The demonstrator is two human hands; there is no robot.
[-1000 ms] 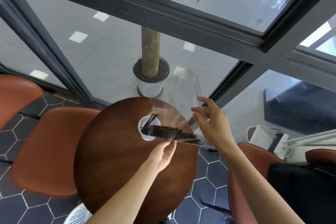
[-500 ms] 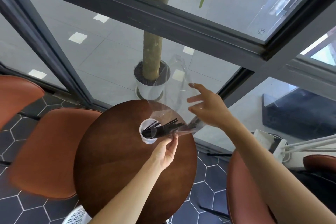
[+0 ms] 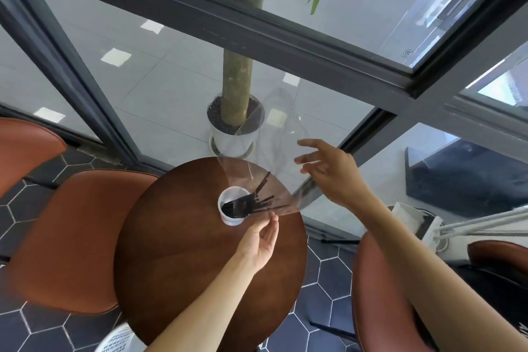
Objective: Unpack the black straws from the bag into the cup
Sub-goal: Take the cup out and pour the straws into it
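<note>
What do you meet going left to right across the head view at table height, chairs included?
Brown chair → round table → white cup holding black straws → left hand → right hand → second brown chair.

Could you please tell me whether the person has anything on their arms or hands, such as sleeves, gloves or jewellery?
Nothing is worn. The left hand and right hand are bare, with no gloves, rings or watch visible, and both forearms are uncovered as far as the frame shows; no sleeve edge is in view.
</note>
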